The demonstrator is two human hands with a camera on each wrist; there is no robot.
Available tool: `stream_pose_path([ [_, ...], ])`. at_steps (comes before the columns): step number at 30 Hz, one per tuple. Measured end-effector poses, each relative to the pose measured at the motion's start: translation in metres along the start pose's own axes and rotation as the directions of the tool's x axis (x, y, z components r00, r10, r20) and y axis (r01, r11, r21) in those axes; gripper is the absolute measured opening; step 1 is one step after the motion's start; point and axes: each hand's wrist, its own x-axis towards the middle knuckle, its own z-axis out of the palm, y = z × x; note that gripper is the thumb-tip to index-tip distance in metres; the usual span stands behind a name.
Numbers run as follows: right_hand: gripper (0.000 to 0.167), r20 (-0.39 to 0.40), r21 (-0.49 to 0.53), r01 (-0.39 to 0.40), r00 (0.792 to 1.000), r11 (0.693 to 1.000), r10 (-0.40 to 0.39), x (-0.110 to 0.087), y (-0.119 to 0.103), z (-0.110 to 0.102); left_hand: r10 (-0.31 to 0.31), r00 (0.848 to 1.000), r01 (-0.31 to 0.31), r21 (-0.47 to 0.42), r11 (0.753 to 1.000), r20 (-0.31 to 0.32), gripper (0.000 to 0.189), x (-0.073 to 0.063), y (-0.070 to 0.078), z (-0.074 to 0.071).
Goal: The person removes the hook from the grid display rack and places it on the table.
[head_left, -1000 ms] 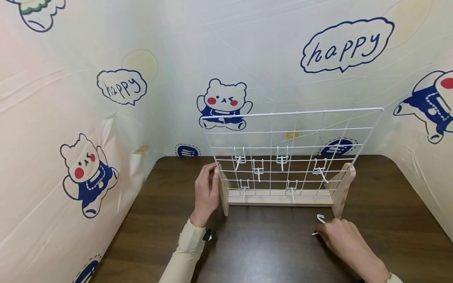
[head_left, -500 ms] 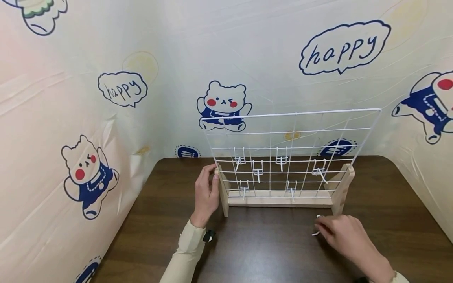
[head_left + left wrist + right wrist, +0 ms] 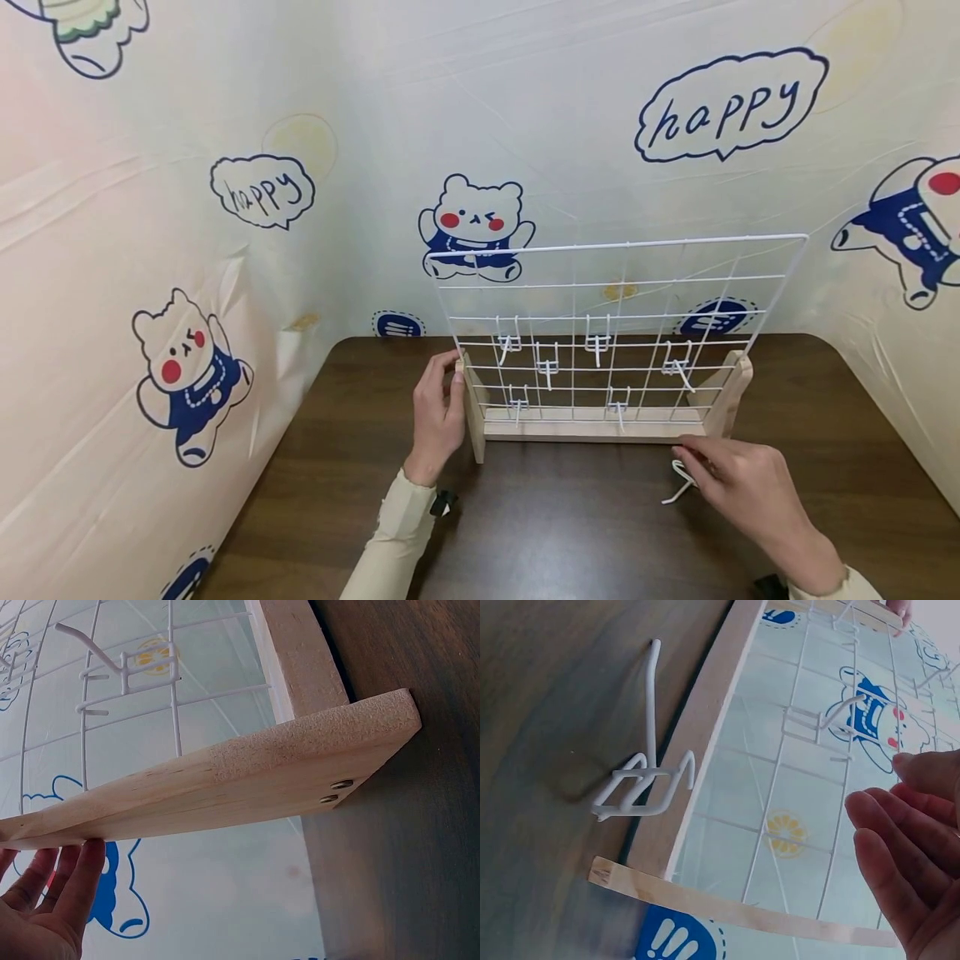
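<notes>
A white wire grid (image 3: 632, 243) leans in a pale wooden stand (image 3: 592, 431) on the table. My left hand (image 3: 438, 417) rests its fingertips against the outer side of the left wooden upright (image 3: 225, 799). In front of the stand's right end, a loose white wire hook (image 3: 681, 482) sits by the tabletop. Over it is my right hand (image 3: 750, 492); in the right wrist view its fingers (image 3: 889, 825) are spread, with a gap between them and the hook. Several hooks like it, one of them a hanging hook (image 3: 597, 342), are clipped along the grid's middle and lower wires.
The dark wooden table (image 3: 570, 533) reaches back to a pale printed curtain (image 3: 360, 75) with bears and "happy" bubbles. The stand's right upright (image 3: 729, 398) rises just beyond my right hand. Two screws (image 3: 341, 784) show on the left upright.
My right fingers have shifted up toward the stand's base, uncovering more of the loose hook, which stays in about the same spot. My left hand keeps its place on the upright.
</notes>
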Motion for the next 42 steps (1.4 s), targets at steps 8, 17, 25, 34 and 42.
stream_pose_path([
  [8, 0.057, -0.123, 0.006, -0.008, 0.992, 1.000, 0.009, 0.008, 0.002, 0.000, 0.000, 1.000, 0.000, 0.010, 1.000, -0.001, 0.028, 0.001, 0.001, 0.000],
  [17, 0.056, -0.206, 0.018, -0.040, 0.978, 0.999, 0.043, 0.017, 0.003, 0.001, 0.005, 1.000, -0.005, 0.000, 1.000, -0.002, 0.028, 0.001, 0.001, 0.000],
  [25, 0.052, -0.287, 0.064, -0.036, 0.957, 0.997, 0.053, 0.028, 0.004, 0.002, 0.013, 1.000, -0.013, 0.005, 1.000, -0.012, 0.028, 0.001, 0.000, 0.000],
  [34, 0.054, -0.296, 0.069, -0.047, 0.953, 0.997, 0.066, 0.034, 0.005, 0.001, 0.017, 1.000, -0.017, -0.006, 1.000, -0.014, 0.028, 0.000, -0.002, 0.001],
  [42, 0.054, -0.306, 0.071, -0.047, 0.950, 0.996, 0.066, 0.039, 0.006, 0.002, 0.004, 1.000, -0.004, -0.001, 1.000, -0.005, 0.028, 0.000, -0.001, 0.000],
])
